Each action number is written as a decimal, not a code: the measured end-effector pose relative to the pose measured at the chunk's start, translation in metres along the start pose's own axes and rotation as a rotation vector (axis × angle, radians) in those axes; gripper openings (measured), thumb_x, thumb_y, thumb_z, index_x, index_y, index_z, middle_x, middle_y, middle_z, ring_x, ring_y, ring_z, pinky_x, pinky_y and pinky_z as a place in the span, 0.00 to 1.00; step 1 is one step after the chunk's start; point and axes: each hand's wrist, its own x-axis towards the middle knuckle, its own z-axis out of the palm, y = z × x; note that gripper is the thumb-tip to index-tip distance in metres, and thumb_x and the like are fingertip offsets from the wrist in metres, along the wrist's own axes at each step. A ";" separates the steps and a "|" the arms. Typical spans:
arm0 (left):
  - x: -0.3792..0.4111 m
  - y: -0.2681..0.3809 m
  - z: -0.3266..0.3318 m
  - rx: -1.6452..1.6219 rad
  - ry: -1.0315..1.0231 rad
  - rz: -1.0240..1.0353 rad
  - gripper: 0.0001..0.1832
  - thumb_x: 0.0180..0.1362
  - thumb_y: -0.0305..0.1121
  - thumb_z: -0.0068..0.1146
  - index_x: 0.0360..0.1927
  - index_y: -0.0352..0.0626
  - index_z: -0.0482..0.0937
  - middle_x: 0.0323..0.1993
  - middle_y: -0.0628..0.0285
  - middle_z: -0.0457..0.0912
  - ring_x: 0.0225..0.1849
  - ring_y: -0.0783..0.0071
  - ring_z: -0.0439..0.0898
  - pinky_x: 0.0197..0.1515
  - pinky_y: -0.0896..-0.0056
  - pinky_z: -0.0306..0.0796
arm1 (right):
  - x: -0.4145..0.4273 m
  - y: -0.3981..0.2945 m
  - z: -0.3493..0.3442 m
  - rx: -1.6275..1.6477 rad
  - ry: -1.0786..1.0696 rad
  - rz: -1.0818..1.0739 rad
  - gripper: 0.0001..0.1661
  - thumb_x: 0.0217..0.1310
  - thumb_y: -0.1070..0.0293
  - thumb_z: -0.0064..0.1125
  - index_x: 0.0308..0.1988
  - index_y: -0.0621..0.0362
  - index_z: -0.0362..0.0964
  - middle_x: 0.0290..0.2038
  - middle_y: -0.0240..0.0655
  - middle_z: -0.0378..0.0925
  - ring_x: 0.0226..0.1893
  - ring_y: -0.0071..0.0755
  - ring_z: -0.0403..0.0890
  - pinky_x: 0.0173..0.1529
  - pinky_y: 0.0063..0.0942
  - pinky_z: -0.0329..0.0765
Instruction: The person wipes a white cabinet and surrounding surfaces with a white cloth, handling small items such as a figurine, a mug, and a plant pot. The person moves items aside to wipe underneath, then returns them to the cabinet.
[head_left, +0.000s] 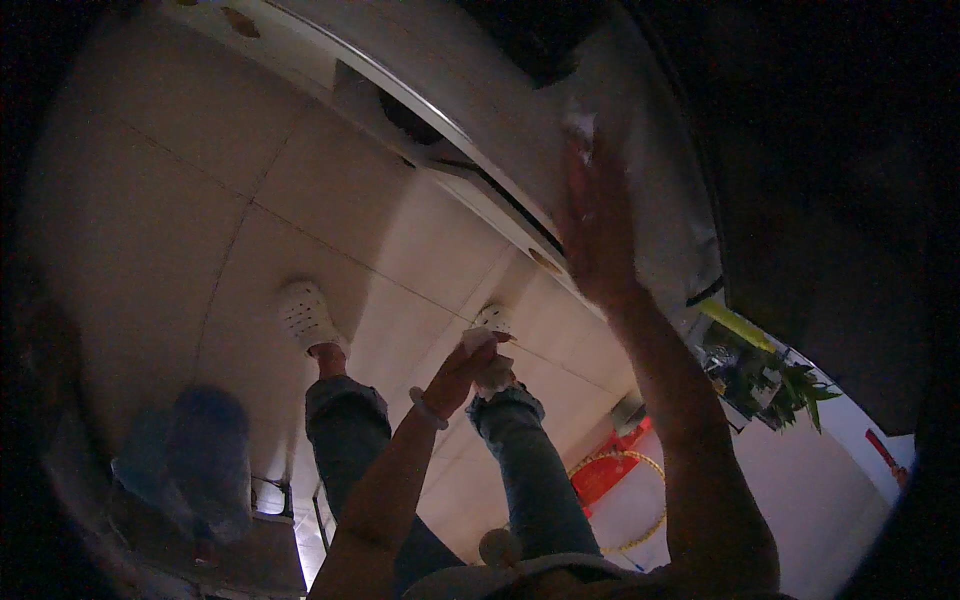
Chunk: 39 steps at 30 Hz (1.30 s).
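My left hand (466, 369) is closed around crumpled white tissue or thin cloth (495, 375), held low in front of my right leg. A pale band circles that wrist. My right hand (598, 217) reaches forward over a grey tabletop (510, 90) with a shiny edge. Its fingers are blurred and point away from me. A small white piece (583, 126), perhaps tissue, shows at the fingertips. Blur and dim light hide whether the fingers grip it or only touch it.
My feet in white perforated clogs (306, 315) stand on the tiled floor (172, 187). Blue rounded objects (208, 450) are at lower left. To the right are a green spiky plant (795, 390), a yellow strip (735, 324), a red object (611, 469) and a yellowish hoop (660, 495).
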 end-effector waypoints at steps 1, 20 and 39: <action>-0.001 0.006 0.004 -0.047 -0.003 -0.007 0.17 0.66 0.40 0.43 0.52 0.40 0.70 0.42 0.58 0.76 0.42 0.69 0.78 0.46 0.67 0.74 | -0.002 -0.010 0.000 0.048 -0.013 0.015 0.35 0.60 0.61 0.48 0.64 0.61 0.51 0.65 0.48 0.52 0.64 0.55 0.56 0.66 0.48 0.51; -0.020 0.049 -0.011 -0.228 -0.057 0.035 0.17 0.67 0.42 0.41 0.51 0.41 0.69 0.36 0.57 0.77 0.36 0.67 0.79 0.41 0.66 0.75 | 0.211 -0.159 0.026 0.007 0.327 -0.136 0.33 0.62 0.62 0.49 0.63 0.62 0.51 0.63 0.52 0.54 0.63 0.56 0.57 0.65 0.47 0.55; -0.011 0.022 -0.029 -0.097 0.042 0.173 0.19 0.66 0.42 0.44 0.53 0.39 0.70 0.40 0.61 0.76 0.41 0.72 0.76 0.48 0.68 0.71 | 0.315 -0.129 0.053 0.104 0.272 -0.581 0.32 0.57 0.69 0.56 0.61 0.56 0.59 0.61 0.46 0.59 0.59 0.50 0.64 0.60 0.39 0.67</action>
